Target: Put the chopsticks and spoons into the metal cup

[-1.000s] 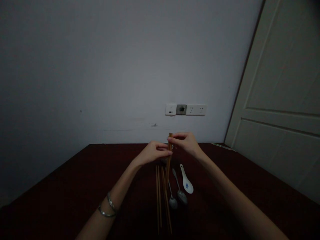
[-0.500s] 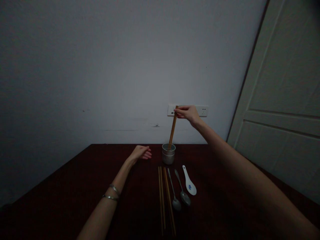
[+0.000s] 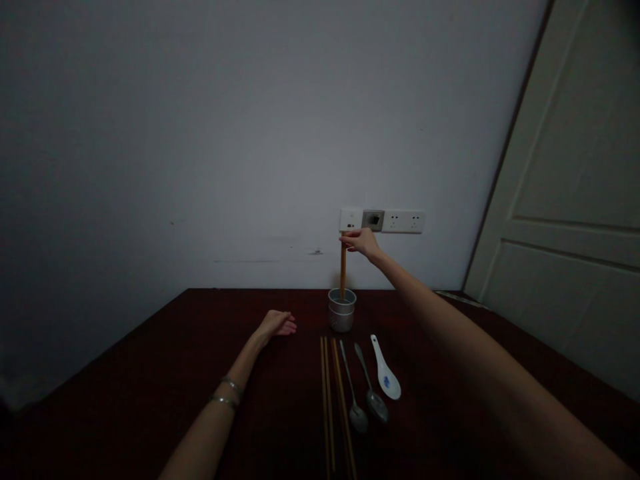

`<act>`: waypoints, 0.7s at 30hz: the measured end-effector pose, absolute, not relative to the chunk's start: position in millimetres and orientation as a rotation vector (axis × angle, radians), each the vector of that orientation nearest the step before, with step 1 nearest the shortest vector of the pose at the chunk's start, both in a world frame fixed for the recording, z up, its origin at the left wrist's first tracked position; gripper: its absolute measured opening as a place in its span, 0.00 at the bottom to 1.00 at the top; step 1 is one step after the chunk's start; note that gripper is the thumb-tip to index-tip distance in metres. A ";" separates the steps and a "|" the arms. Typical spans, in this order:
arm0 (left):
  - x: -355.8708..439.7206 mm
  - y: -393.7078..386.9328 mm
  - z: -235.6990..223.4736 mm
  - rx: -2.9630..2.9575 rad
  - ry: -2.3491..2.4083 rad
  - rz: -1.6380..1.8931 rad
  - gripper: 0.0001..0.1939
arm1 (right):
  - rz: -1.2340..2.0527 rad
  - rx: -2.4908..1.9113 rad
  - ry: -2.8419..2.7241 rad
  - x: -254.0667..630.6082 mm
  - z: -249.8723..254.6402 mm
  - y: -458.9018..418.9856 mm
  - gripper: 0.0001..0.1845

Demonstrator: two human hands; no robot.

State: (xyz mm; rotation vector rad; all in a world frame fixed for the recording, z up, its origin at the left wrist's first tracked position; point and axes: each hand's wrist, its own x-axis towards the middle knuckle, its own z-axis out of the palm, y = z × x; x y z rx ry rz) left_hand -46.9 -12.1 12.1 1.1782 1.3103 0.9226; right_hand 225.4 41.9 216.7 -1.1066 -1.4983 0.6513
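Note:
A pair of wooden chopsticks (image 3: pixel 343 270) stands nearly upright, its lower ends inside a grey metal cup (image 3: pixel 342 317). My right hand (image 3: pixel 361 241) pinches their upper ends above the cup. To the left of the cup my left hand (image 3: pixel 278 324) rests by the tabletop, fingers stretched out and holding nothing. In front of the cup several more chopsticks (image 3: pixel 327 400) lie side by side. Right of them are a slim metal spoon (image 3: pixel 358 417), a second metal spoon (image 3: pixel 377 405) and a white ceramic spoon (image 3: pixel 388 380) with a blue mark.
The dark red table (image 3: pixel 150 373) reaches back to a pale wall (image 3: pixel 250 133). Wall sockets (image 3: pixel 403 221) sit behind my right hand. A panelled door (image 3: pixel 575 200) stands on the right.
My right hand has come down and left, lowering the chopsticks deeper into the cup and making them more upright. My left hand has drawn slightly back toward me.

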 end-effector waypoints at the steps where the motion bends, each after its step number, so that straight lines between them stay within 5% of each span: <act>1: -47.0 -11.7 11.3 1.169 1.304 0.929 0.14 | 0.674 -1.120 -1.504 224.2 210.3 43.1 0.05; 21: -45.6 -3.5 5.3 1.175 1.344 0.904 0.12 | 0.900 -1.163 -1.423 222.1 162.0 51.8 0.08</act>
